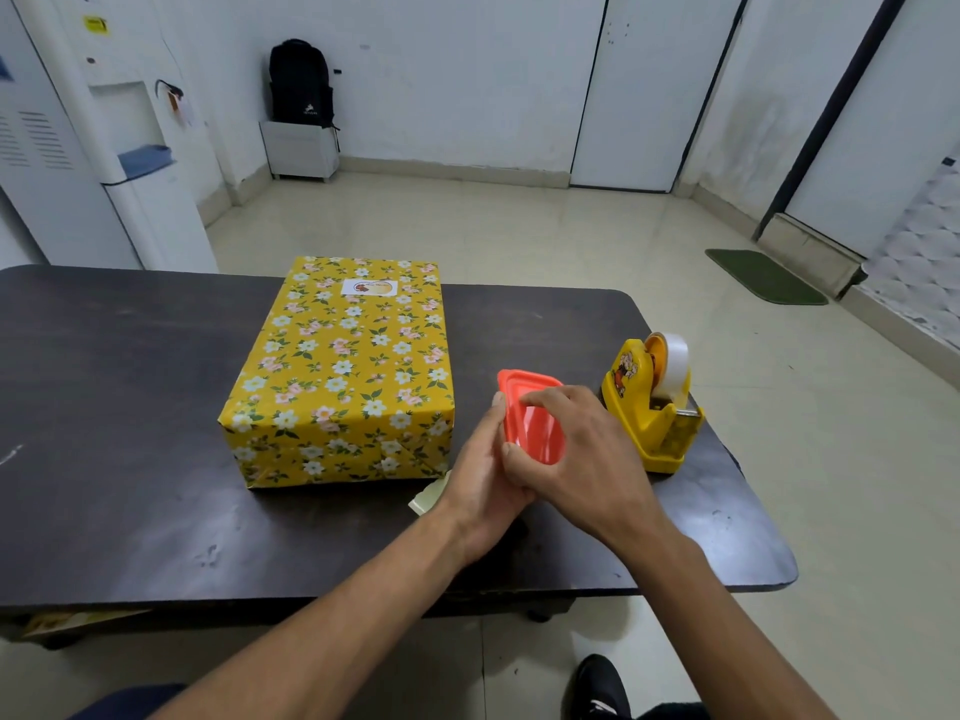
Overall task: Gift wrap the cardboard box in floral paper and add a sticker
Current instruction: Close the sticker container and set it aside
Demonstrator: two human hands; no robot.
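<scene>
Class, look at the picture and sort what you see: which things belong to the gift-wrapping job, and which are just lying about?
Job: wrapped box; sticker on it; tape dispenser; orange tub, probably, held by left hand and right hand.

Lying about: backpack; doormat; water dispenser.

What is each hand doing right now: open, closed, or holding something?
Left hand: holds the orange lid along its left edge.
Right hand: grips the same lid, fingers curled round its near and far edges.
</scene>
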